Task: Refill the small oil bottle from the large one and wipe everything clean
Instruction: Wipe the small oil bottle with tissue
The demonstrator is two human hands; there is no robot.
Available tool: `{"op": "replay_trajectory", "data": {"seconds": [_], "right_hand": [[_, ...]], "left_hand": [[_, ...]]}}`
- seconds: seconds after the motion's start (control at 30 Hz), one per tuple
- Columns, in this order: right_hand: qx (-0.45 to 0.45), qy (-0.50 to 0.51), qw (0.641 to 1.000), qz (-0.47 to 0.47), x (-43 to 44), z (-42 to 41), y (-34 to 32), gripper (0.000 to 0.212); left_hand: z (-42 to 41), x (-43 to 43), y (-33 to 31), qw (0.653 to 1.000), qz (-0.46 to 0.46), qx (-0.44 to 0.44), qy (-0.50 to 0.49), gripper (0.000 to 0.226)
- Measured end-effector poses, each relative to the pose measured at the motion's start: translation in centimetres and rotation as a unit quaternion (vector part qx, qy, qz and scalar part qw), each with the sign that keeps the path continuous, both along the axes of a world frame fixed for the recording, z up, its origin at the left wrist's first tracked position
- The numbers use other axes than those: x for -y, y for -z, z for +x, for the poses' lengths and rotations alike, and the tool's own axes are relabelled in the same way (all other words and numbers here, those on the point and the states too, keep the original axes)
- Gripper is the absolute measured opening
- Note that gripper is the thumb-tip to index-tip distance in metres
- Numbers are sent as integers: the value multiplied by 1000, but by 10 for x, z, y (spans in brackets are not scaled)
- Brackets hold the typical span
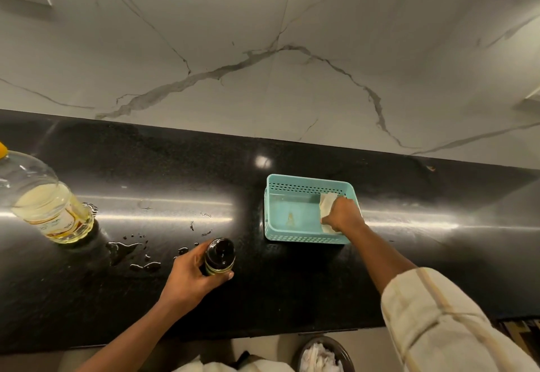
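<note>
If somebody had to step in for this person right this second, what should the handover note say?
Left hand: grips the capped small oil bottle over the black counter.
Right hand: holds a cloth inside the teal basket, at its right end.
Large oil bottle: stands far left.
Done: basket wiping under way; whether the refill is done cannot be told.
Left: the yellowish smear in the basket, oil puddles between the bottles, and probably both bottles.

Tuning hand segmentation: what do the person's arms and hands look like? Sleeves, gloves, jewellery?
Both bare: left hand and right hand show no gloves, rings or watch. Right arm has a loose cream fabric sleeve with thin tan stripes, forearm uncovered. Left forearm uncovered to the frame edge.
</note>
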State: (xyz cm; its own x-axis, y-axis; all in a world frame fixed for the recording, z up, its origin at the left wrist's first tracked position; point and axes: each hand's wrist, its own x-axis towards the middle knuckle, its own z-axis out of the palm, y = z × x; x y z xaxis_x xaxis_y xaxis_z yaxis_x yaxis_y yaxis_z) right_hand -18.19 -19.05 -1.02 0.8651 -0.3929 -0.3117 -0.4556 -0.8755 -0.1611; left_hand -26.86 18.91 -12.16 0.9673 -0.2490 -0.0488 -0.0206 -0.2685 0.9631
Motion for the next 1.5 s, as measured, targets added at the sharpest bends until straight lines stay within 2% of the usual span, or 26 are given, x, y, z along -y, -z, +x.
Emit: {"op": "replay_trajectory", "data": {"seconds": [0.07, 0.23, 0.4, 0.57, 0.73, 0.87, 0.97, 1.1, 1.17, 1.27, 1.33, 1.5], "right_hand": [[1, -20, 1000, -14, 2, 3, 7, 33], [2, -27, 999, -23, 16, 8, 12, 25], [14, 61, 995, 72, 43, 14, 0, 13], [25, 128, 979, 157, 62, 12, -17, 15], [122, 107, 971, 173, 67, 0, -43, 12], [219, 101, 930, 276, 45, -25, -81, 15], [256, 70, 896, 355, 0, -54, -101, 13], [293, 31, 820, 490, -93, -88, -97, 13], [304, -30, 823, 479, -144, -99, -87, 13], [336, -169, 837, 399, -203, -106, -72, 9], [376, -210, 818, 382, -229, -105, -66, 7], [491, -175, 747, 412, -264, -92, -70, 17]], "left_hand": [[0, 0, -1, 1000, 7, 0, 1, 71], [-3, 2, 1, 1000, 7, -7, -11, 73], [-4, 3, -2, 1000, 8, -8, -10, 72], [-5, 4, -5, 1000, 5, -11, -10, 71], [-5, 4, -4, 1000, 0, -11, -8, 72], [-5, 6, -10, 1000, -18, -16, -15, 71], [-4, 5, -22, 998, -43, -16, -38, 62], [6, -4, -50, 995, -72, 5, -66, 50], [12, -9, -70, 993, -89, 27, -79, 47], [18, -17, -106, 986, -137, 49, -81, 46], [20, -21, -125, 987, -131, 67, -67, 41], [17, -32, -168, 982, -127, 120, -68, 42]]}}
